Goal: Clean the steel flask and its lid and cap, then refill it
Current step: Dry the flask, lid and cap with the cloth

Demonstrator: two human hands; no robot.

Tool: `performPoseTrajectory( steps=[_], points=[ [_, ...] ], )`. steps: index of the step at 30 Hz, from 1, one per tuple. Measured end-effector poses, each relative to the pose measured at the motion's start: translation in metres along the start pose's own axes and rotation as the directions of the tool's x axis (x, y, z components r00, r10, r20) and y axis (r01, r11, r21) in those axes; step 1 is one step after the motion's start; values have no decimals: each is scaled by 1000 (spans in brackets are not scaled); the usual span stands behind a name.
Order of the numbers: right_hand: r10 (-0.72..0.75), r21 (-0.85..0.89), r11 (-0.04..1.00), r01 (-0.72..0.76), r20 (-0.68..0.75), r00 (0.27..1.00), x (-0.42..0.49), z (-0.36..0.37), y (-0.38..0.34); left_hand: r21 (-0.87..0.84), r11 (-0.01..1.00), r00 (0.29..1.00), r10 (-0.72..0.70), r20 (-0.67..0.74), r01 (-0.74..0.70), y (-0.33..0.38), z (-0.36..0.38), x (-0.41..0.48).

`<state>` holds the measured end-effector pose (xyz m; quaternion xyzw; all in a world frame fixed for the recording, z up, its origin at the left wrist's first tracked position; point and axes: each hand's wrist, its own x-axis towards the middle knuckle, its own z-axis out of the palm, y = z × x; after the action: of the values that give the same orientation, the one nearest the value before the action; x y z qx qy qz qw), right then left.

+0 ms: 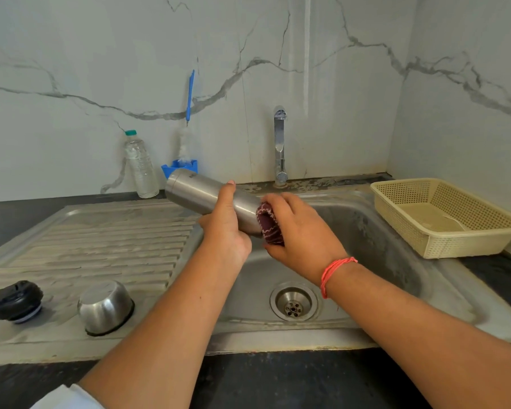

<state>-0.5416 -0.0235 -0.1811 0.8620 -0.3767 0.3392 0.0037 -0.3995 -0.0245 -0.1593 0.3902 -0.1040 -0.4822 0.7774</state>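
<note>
The steel flask point(195, 190) lies nearly level above the left edge of the sink basin point(375, 240), one end pointing up and left. My left hand point(226, 224) grips its middle from below. My right hand point(298, 228) holds a dark red cloth point(269, 222) wrapped against the flask's right end, which the cloth hides. On the ribbed draining board point(101, 246) at the lower left stand the black lid point(16, 301) and the steel cap point(105, 307), the cap mouth down.
A chrome tap point(280, 146) stands behind the basin, with no water running. A cream plastic basket point(443, 216) sits at the right. A clear water bottle point(140, 166) and a blue bottle brush point(189, 113) in its holder stand against the marble wall.
</note>
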Motion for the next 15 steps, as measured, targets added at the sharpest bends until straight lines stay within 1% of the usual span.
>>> performPoseTrajectory(
  steps=[2, 3, 4, 6, 8, 10, 11, 13, 15],
  points=[
    [146, 138, 979, -147, 16, 989, -1, -6, -2, 20, 999, 998, 35, 56, -36, 0, 3, -3],
    [220, 221, 949, -223, 39, 975, -1, -9, -3, 29, 998, 994, 54, 92, -57, 0, 4, -5],
    [285, 323, 900, -293, 73, 956, -1, -11, -2, 38, 997, 989, 65, 129, -70, 0, 6, -7],
    [345, 563, 731, -385, 182, 921, -2, -17, 2, 61, 995, 978, 70, 198, -83, 1, 8, -12],
    [314, 725, 544, -423, 291, 904, -2, -24, 9, 82, 992, 958, 71, 279, -98, 3, 8, -14],
    [260, 806, 359, -470, 397, 880, -4, -30, 13, 98, 989, 929, 69, 363, -111, 5, 7, -15],
    [218, 829, 251, -500, 455, 863, -6, -30, 14, 103, 988, 915, 65, 398, -115, 6, 6, -15],
    [85, 832, -6, -555, 553, 829, -8, -32, 12, 108, 989, 892, 41, 450, -100, 8, 5, -18],
    [-5, 781, -244, -575, 592, 806, -7, -34, 8, 104, 992, 888, 18, 459, -74, 11, 5, -20]
  ],
)
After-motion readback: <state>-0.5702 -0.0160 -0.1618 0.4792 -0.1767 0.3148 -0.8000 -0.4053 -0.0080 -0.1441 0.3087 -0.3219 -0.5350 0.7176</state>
